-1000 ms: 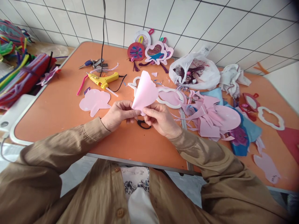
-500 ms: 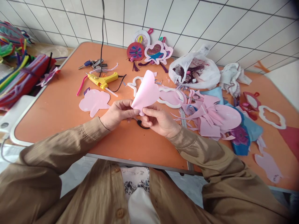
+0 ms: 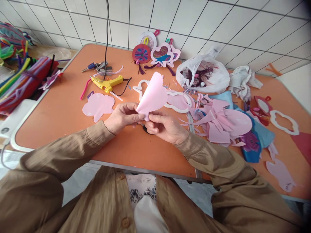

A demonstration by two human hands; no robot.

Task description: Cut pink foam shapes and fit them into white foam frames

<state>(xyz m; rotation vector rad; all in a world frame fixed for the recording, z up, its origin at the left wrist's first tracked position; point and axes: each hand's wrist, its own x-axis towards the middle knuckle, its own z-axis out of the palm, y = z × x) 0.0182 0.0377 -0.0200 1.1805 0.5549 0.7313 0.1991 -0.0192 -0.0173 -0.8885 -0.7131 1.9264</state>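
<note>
A curled pink paper cutout (image 3: 153, 94) stands up above the orange table (image 3: 60, 113), pinched at its lower tip by both hands. My left hand (image 3: 121, 117) grips that tip from the left with thumb and fingers closed. From the right, my right hand (image 3: 164, 127) pinches the same tip. A dark scissors handle (image 3: 145, 129) lies on the table, partly hidden under my right hand. Another pink cutout (image 3: 98, 105) lies flat to the left of my left hand. White foam frames (image 3: 178, 105) lie just behind the held paper.
A yellow glue gun (image 3: 108, 83) with its cord lies at the back left. Finished round and heart ornaments (image 3: 155, 51) lean on the tiled wall. A white plastic bag (image 3: 202, 74), pink and blue paper scraps (image 3: 225, 124) and more frames (image 3: 283, 122) cover the right side. Coloured pipe cleaners (image 3: 19, 81) lie far left.
The held pink cutout has tilted slightly to the right. My right fingers have shifted on its lower tip. Both hands stay in nearly the same place.
</note>
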